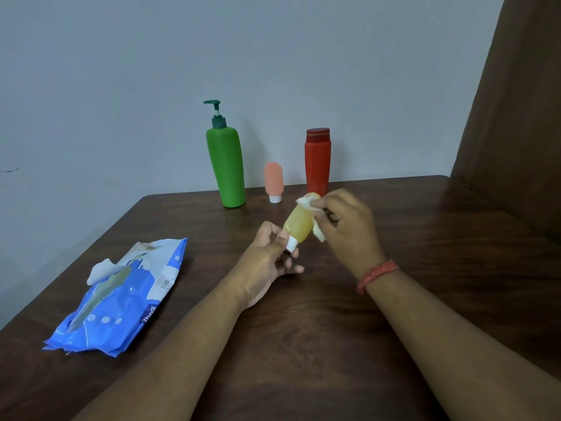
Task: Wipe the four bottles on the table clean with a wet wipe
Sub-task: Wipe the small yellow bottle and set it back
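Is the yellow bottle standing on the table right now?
No, the left hand holds the yellow bottle by its cap, tilted above the table.

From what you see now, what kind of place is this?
Probably a plain room at home: a dark wooden table against a bare grey wall, a brown curtain at right, toiletry bottles standing on it.

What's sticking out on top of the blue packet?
A white wipe pokes out of the blue packet near its opening. The wipes deeper inside are covered, so they can't be seen.
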{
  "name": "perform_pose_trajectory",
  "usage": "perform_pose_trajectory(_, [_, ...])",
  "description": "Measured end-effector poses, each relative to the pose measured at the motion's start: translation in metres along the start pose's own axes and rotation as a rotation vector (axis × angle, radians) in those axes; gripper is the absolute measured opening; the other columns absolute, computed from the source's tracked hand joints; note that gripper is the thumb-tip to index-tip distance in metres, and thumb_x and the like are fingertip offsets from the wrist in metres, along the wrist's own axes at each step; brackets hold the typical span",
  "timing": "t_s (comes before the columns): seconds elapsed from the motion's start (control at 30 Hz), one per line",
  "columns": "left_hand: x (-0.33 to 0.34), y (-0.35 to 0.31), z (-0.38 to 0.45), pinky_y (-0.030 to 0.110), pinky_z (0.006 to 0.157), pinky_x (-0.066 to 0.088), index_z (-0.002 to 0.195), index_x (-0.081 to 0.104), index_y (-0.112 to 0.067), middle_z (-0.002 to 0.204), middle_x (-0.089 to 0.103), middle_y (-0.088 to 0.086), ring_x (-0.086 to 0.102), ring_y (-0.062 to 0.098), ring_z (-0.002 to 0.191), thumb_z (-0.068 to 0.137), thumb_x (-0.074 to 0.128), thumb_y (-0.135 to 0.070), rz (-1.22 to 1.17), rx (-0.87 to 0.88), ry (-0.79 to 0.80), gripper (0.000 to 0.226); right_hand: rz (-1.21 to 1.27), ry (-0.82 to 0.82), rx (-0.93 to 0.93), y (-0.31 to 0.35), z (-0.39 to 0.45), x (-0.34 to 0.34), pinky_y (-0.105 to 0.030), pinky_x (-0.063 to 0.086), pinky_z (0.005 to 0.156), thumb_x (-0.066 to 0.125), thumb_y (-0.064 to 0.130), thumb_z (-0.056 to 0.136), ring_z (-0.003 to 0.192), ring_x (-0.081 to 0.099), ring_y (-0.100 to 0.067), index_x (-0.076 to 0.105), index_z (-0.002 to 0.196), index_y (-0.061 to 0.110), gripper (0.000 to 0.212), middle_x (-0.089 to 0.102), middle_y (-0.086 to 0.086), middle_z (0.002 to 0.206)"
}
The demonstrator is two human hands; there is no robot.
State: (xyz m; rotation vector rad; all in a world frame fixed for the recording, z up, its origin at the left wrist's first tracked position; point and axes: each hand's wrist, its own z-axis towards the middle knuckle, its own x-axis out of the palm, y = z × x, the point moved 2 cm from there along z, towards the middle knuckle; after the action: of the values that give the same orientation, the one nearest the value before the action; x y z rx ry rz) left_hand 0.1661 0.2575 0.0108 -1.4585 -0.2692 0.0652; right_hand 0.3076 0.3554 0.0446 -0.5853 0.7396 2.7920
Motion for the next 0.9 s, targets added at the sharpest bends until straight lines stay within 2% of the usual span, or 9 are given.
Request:
perform_pose_trajectory(0.07, [-0.004, 0.000, 0.001, 0.033, 0.069, 0.054, 0.094, 0.038, -0.014, 0.082, 0.051, 0.009, 0.042, 0.014, 0.063, 0.109, 0.040, -0.021, -0.039, -0.008, -0.017, 0.016, -0.009, 0.085, -0.076, 0.007, -0.004, 0.010, -0.009, 0.040, 0.076, 0.072, 0.001, 0.085, 0.083, 0.057, -0.009, 0.075, 0.094, 0.007, 0.011, 0.064, -0.005, 0.094])
perform_pose_trajectory(0.17, [-0.006, -0.001, -0.001, 0.031, 0.066, 0.052, 0.094, 0.038, -0.015, 0.082, 0.051, 0.008, 0.041, 0.013, 0.062, 0.109, 0.039, -0.022, -0.027, -0.014, 0.028, 0.016, -0.046, -0.012, 0.001, -0.003, 0.004, 0.005, -0.002, 0.034, 0.077, 0.069, 0.002, 0.086, 0.083, 0.056, -0.009, 0.074, 0.091, 0.009, 0.010, 0.064, -0.003, 0.093])
perform_pose_trajectory(0.23, [-0.004, -0.002, -0.002, 0.031, 0.067, 0.052, 0.095, 0.038, -0.015, 0.081, 0.052, 0.006, 0.042, 0.013, 0.062, 0.109, 0.038, -0.023, -0.003, -0.016, 0.061, 0.016, -0.062, -0.099, 0.092, -0.014, 0.007, -0.006, -0.006, 0.040, 0.077, 0.067, 0.004, 0.088, 0.084, 0.056, -0.005, 0.074, 0.091, 0.011, 0.010, 0.064, -0.001, 0.095])
perform_pose_trajectory(0.3, [-0.003, -0.002, -0.002, 0.031, 0.066, 0.052, 0.096, 0.038, -0.015, 0.080, 0.053, 0.006, 0.042, 0.013, 0.062, 0.109, 0.038, -0.023, -0.009, -0.019, 0.068, 0.015, -0.050, -0.088, 0.093, -0.017, 0.004, -0.008, -0.016, 0.048, 0.077, 0.068, 0.006, 0.089, 0.085, 0.057, -0.006, 0.074, 0.093, 0.010, 0.009, 0.065, 0.000, 0.096])
perform_pose_trajectory(0.47, [-0.009, -0.003, 0.000, 0.032, 0.062, 0.050, 0.094, 0.038, -0.016, 0.081, 0.051, 0.009, 0.039, 0.015, 0.061, 0.109, 0.037, -0.021, -0.135, -0.054, 0.016, 0.015, -0.002, 0.124, -0.149, 0.004, -0.004, 0.014, -0.002, 0.036, 0.079, 0.071, 0.002, 0.085, 0.084, 0.056, -0.008, 0.073, 0.091, 0.007, 0.008, 0.063, -0.004, 0.092])
perform_pose_trajectory(0.53, [-0.008, -0.003, -0.002, 0.033, 0.064, 0.050, 0.094, 0.036, -0.016, 0.080, 0.053, 0.008, 0.040, 0.015, 0.060, 0.109, 0.037, -0.020, -0.112, -0.058, 0.047, 0.015, -0.006, 0.040, -0.064, -0.002, 0.001, 0.009, -0.003, 0.036, 0.078, 0.070, 0.002, 0.087, 0.084, 0.056, -0.009, 0.073, 0.091, 0.008, 0.008, 0.063, -0.004, 0.094])
perform_pose_trajectory(0.63, [-0.004, -0.003, -0.003, 0.034, 0.066, 0.050, 0.095, 0.035, -0.017, 0.079, 0.054, 0.006, 0.041, 0.015, 0.060, 0.109, 0.036, -0.021, -0.065, -0.058, 0.090, 0.015, -0.039, -0.074, 0.099, -0.015, 0.003, -0.003, -0.017, 0.049, 0.077, 0.068, 0.008, 0.090, 0.086, 0.057, -0.006, 0.073, 0.094, 0.012, 0.008, 0.063, 0.001, 0.098])
perform_pose_trajectory(0.8, [-0.010, -0.004, -0.001, 0.032, 0.062, 0.049, 0.094, 0.038, -0.017, 0.078, 0.051, 0.007, 0.037, 0.014, 0.060, 0.108, 0.036, -0.020, -0.173, -0.057, 0.038, 0.015, 0.065, 0.135, -0.138, 0.005, -0.006, 0.011, -0.014, 0.046, 0.074, 0.072, 0.004, 0.086, 0.084, 0.058, -0.006, 0.074, 0.092, 0.007, 0.007, 0.064, -0.003, 0.093])
perform_pose_trajectory(0.9, [-0.010, -0.004, -0.002, 0.034, 0.064, 0.048, 0.094, 0.036, -0.018, 0.078, 0.051, 0.007, 0.036, 0.014, 0.059, 0.108, 0.036, -0.021, -0.131, -0.061, 0.067, 0.015, 0.040, 0.018, -0.044, -0.001, 0.001, 0.006, -0.013, 0.043, 0.075, 0.069, 0.003, 0.087, 0.084, 0.056, -0.006, 0.073, 0.090, 0.009, 0.008, 0.063, -0.001, 0.094])
